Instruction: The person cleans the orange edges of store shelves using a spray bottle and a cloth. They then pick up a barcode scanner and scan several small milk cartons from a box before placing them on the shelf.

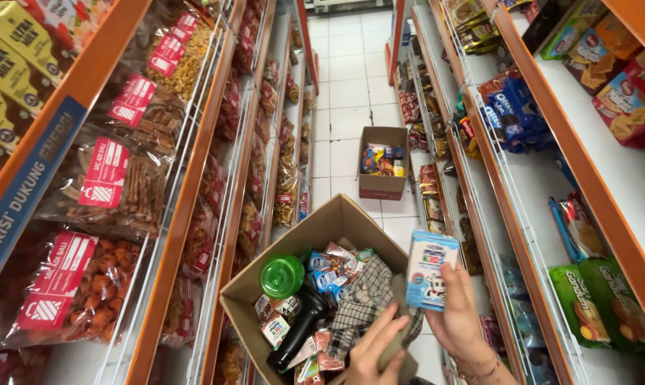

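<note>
Lower right of the frame: I see the right hand (459, 314) with fingers closed around a small blue-and-white carton (429, 269), held upright above the open cardboard box (315, 232). The left hand (376, 349) pinches a grey cloth (397, 335). I judge unpacking partly done: many packets remain inside.

An open box (315, 235) stands between shelves, another box (383, 187) seemingly behind it.
</note>
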